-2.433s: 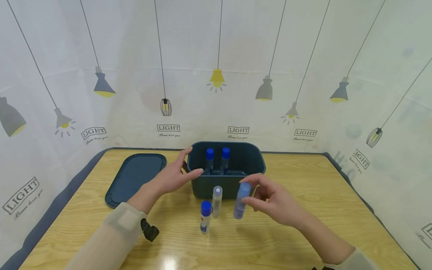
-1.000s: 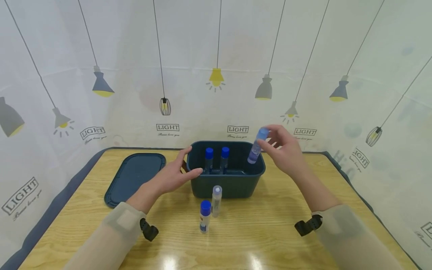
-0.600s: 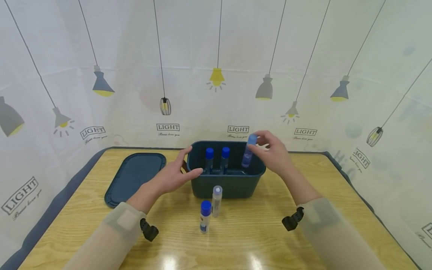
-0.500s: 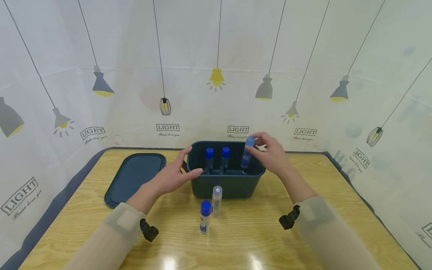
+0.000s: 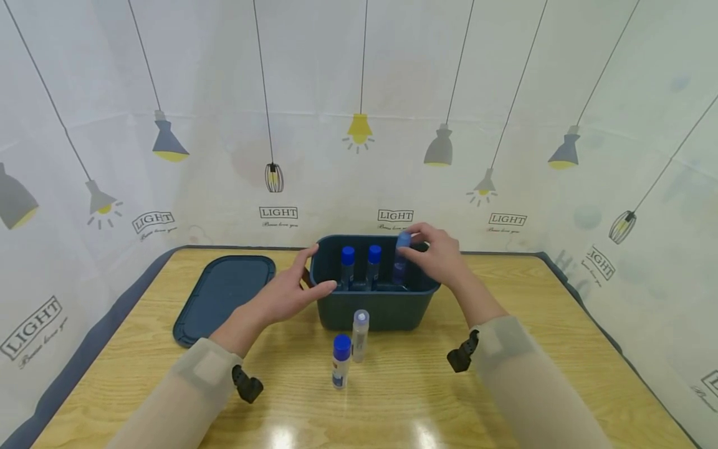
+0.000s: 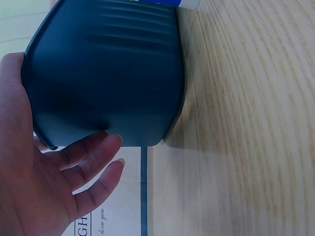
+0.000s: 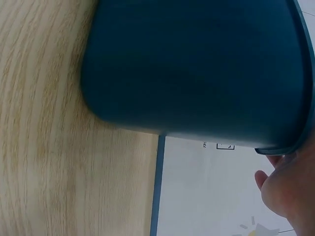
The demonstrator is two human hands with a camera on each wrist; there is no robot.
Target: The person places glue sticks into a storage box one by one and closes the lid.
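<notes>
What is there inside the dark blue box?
Inside the dark blue box, two blue-capped tubes stand side by side, and the right hand holds a third, lighter-capped tube. Anything lying directly behind the near wall is covered and cannot be seen.

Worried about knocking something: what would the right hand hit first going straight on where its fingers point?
Probably the blue-capped tube in the bin just left of the held tube; depth is unclear, so perhaps the back wall instead.
</notes>
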